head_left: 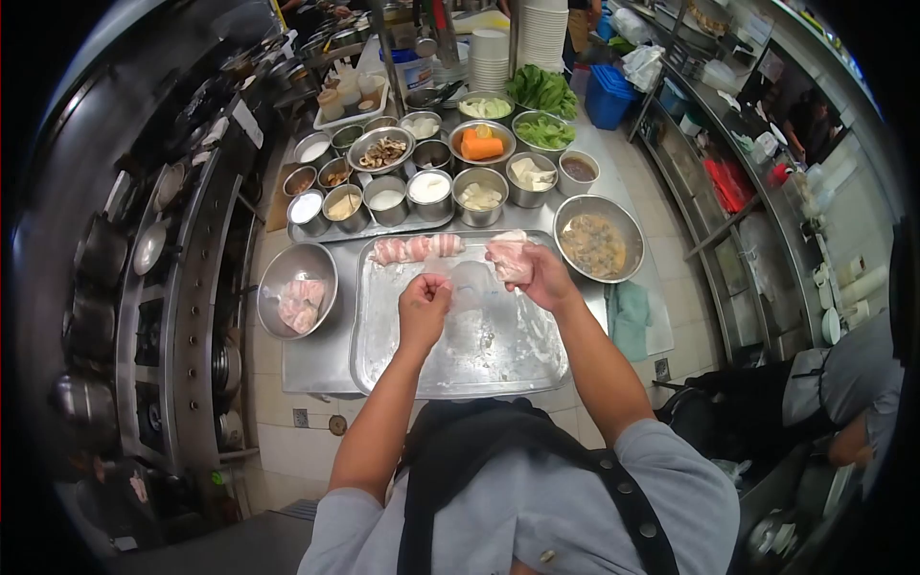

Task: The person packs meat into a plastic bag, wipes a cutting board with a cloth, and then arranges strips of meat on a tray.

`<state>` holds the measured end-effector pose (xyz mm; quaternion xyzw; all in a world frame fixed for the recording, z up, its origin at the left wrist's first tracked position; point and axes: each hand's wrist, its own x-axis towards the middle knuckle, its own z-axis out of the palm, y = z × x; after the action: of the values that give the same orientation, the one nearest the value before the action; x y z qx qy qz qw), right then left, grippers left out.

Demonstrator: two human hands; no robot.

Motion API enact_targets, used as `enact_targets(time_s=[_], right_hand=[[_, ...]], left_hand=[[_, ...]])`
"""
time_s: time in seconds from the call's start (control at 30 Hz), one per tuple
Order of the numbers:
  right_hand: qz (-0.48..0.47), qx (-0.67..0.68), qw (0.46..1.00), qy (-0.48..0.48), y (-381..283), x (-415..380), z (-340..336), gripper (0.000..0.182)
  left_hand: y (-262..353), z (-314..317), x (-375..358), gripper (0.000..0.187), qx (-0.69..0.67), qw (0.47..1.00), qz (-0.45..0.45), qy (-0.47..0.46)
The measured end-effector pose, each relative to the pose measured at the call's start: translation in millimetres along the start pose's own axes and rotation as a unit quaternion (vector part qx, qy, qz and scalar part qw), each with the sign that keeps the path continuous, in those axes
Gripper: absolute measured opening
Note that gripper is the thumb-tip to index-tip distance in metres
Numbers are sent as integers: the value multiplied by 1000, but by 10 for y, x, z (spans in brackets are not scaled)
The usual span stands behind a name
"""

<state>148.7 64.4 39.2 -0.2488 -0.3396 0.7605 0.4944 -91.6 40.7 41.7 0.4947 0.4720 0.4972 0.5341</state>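
My right hand [542, 278] is closed around a pale pink roll of raw meat [510, 259], held above the far right part of a metal tray [383, 335]. The fingers of my left hand [425, 305] pinch the edge of a thin, see-through plastic sheet [468, 285], which hangs over the tray's middle. Along the tray's far left edge lies a row of pink-and-white meat rolls [416, 249]. Wet, whitish smears mark the tray's surface. Left of the tray, a steel bowl [271, 316] holds more raw meat [301, 304].
Behind the tray stand several steel tins and bowls of ingredients, among them carrot [481, 145], sliced mushrooms [382, 151] and leafy greens [542, 92]. A bowl of brownish liquid [602, 239] and a green cloth [628, 318] are at right. Another person [834, 383] is at far right.
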Motion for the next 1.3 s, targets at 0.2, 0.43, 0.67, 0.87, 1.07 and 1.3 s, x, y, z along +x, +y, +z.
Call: enact_targets(time_s=[0.2,0.43,0.67,0.87,1.07,1.3], right_hand=[[159,-61,985,22,180,-133,404,40],[214,-29,975,54,729,221,283,25],[133,-41,989,56,995,199,311,21],[125,-152,980,-7,1104,313,88,16],[55,-163,985,-26,1222,636,141,23],[13,-168,985,39,1288,695,-1,20]], left_hand=[[-53,135,-10,10,54,998,35,0],[13,203,-296,6,170,960,220,-33],[-151,161,-351,7,144,969,202,-13],[-45,209,-238,7,149,962,231,-3],[-111,246,-201,7,176,953,245,10],[-152,276,-79,8,182,964,194,15]])
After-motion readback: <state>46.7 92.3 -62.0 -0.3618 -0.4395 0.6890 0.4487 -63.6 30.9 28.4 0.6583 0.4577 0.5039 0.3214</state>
